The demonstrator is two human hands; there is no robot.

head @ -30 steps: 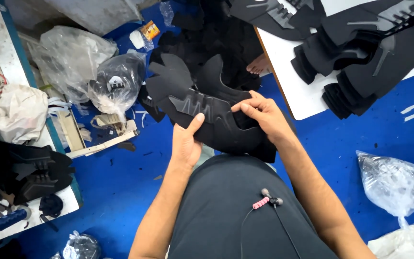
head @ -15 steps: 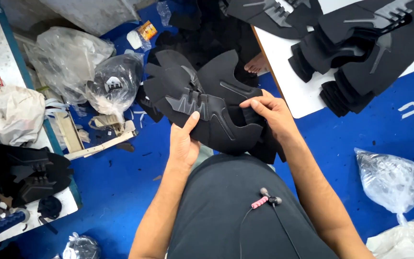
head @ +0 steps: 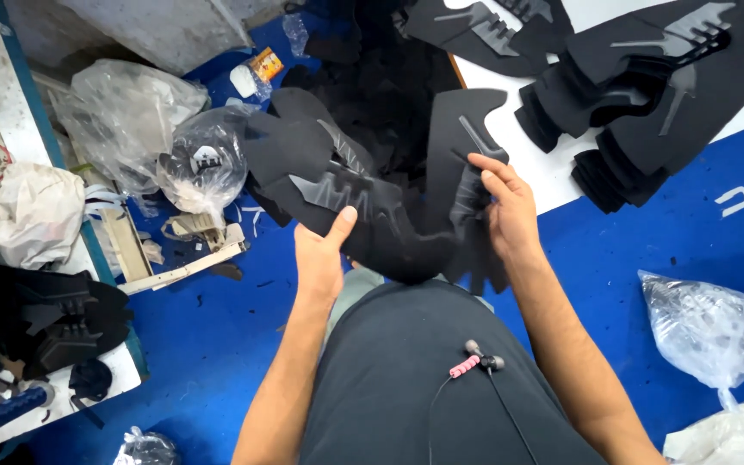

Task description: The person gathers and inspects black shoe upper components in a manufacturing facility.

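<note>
Black shoe-upper pieces (head: 363, 202) were fanned above the person's lap, left hand (head: 320, 254) gripping their lower edge, right hand (head: 505, 211) pinching another piece (head: 467, 146) beside them.

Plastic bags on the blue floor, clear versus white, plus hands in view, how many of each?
Clear bags: 3
White bags: 2
Hands: 2, left hand, right hand, both holding black cut pieces
Total: 7
</note>
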